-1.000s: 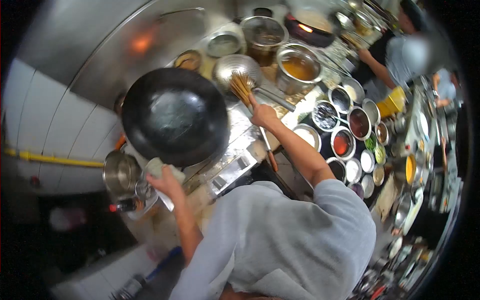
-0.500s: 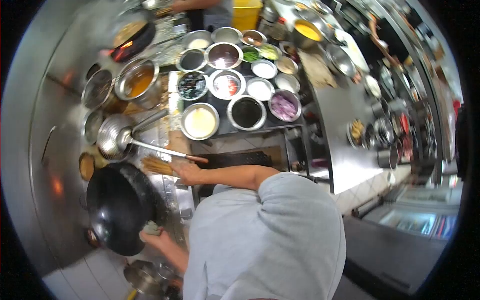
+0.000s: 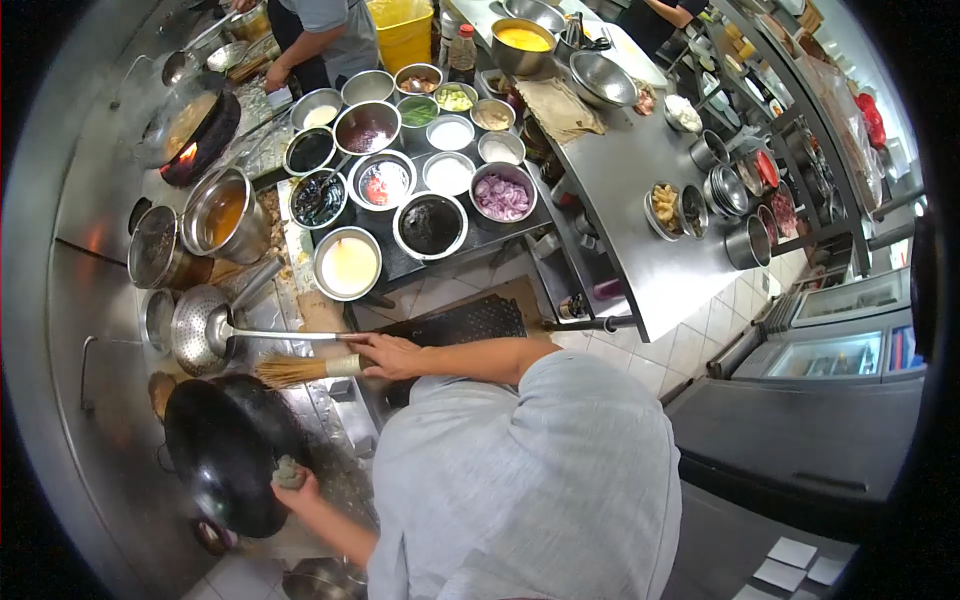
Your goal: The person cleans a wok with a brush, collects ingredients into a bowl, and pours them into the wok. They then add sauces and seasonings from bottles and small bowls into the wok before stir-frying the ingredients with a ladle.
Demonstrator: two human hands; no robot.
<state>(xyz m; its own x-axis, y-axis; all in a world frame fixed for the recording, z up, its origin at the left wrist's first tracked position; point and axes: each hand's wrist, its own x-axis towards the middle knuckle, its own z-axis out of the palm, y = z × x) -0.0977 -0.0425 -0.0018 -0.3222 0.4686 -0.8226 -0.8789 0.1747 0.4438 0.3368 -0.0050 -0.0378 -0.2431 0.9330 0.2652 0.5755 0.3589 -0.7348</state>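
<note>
The brush [image 3: 308, 369] is noted to the right of the tilted wok [image 3: 212, 452], its long axis pointed away from the body, bristles outermost; its bound end is gripped by the nearer right hand [image 3: 392, 357], partly closed. At the wok's near rim, a bunched cloth [image 3: 289, 474] is pinched by the left hand [image 3: 298, 494], nearly closed. The wok's support is hidden; right thumb contact cannot be confirmed

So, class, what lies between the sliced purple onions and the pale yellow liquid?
A round metal bowl of dark liquid lies between the sliced purple onions and the pale yellow liquid, as the head view shows.
</note>
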